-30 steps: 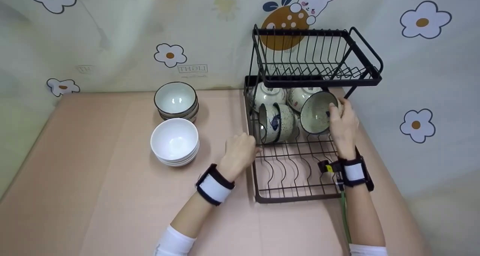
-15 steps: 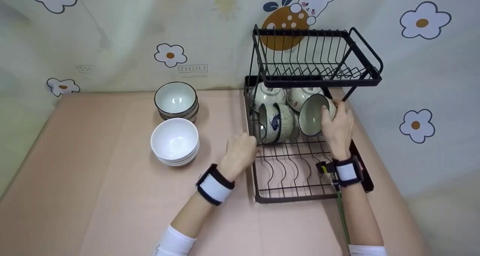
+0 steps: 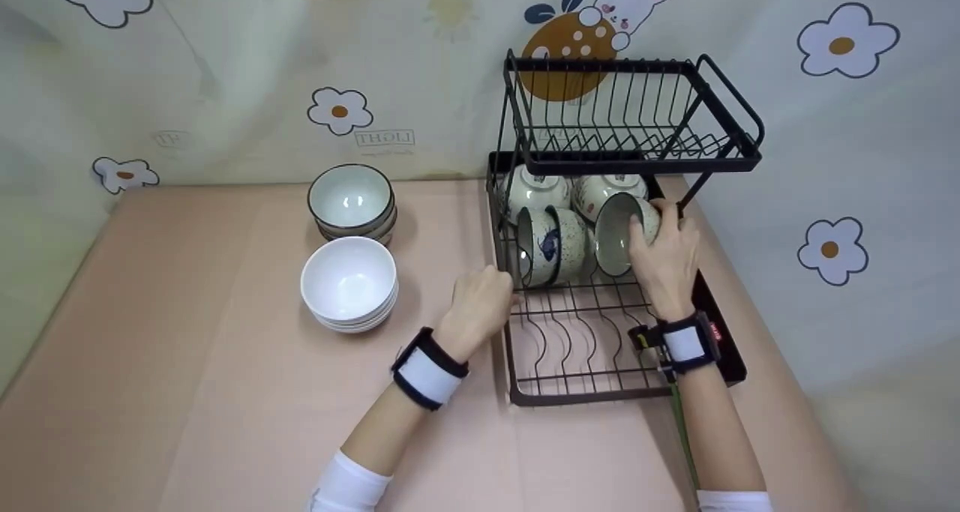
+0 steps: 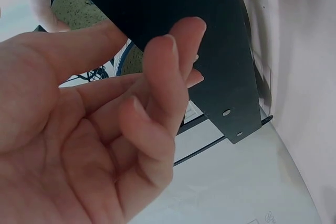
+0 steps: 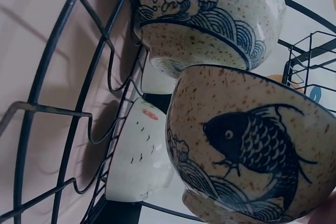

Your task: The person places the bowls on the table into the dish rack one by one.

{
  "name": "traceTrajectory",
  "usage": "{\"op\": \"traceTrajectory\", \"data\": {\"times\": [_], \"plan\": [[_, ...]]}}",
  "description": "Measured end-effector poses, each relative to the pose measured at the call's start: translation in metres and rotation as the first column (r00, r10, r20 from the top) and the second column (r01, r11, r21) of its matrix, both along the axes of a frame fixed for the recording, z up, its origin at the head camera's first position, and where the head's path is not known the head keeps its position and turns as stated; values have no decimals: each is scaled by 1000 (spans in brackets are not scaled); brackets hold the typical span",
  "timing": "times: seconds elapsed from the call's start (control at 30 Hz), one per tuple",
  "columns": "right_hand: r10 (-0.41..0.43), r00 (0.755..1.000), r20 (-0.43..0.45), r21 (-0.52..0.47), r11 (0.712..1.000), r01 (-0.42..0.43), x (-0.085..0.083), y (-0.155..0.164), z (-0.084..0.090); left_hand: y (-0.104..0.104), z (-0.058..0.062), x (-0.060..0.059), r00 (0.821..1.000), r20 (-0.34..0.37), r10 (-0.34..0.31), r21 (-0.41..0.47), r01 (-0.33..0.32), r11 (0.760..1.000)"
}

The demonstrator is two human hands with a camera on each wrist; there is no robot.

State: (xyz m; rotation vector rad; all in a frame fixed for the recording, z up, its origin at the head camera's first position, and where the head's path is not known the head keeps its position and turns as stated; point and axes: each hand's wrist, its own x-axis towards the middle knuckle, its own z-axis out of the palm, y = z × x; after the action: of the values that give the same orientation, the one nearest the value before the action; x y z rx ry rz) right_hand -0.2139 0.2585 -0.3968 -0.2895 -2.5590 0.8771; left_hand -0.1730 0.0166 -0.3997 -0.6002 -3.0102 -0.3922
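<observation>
My right hand grips a speckled bowl by its right side, tilted on edge in the lower tier of a black dish rack. A blue fish and waves decorate this bowl in the right wrist view. To its left, two similar bowls stand on edge, one nested against the other. At the rack's left side, my left hand holds the edge. The left wrist view has its thumb and curled fingers either side of the black side panel.
Two white bowls sit upside down at the back of the lower tier. Above rises the wire upper tier. On the table's left stand a stack of dark-rimmed bowls and a stack of white bowls. A patterned curtain hangs behind.
My right hand has moved left and slightly toward me, carrying the speckled bowl closer to the two standing bowls and turning it more on edge. The left hand has stayed put.
</observation>
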Motion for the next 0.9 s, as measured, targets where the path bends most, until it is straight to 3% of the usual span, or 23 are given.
{"op": "traceTrajectory", "data": {"times": [0.53, 0.9], "plan": [[12, 1000, 10, 74, 997, -13, -1, -4, -5, 1, 0, -1, 999, 44, -11, 5, 11, 1000], [32, 999, 20, 115, 993, -34, -3, -6, -10, 1, 0, 0, 1000, 4, -29, -2, 29, 1000]]}}
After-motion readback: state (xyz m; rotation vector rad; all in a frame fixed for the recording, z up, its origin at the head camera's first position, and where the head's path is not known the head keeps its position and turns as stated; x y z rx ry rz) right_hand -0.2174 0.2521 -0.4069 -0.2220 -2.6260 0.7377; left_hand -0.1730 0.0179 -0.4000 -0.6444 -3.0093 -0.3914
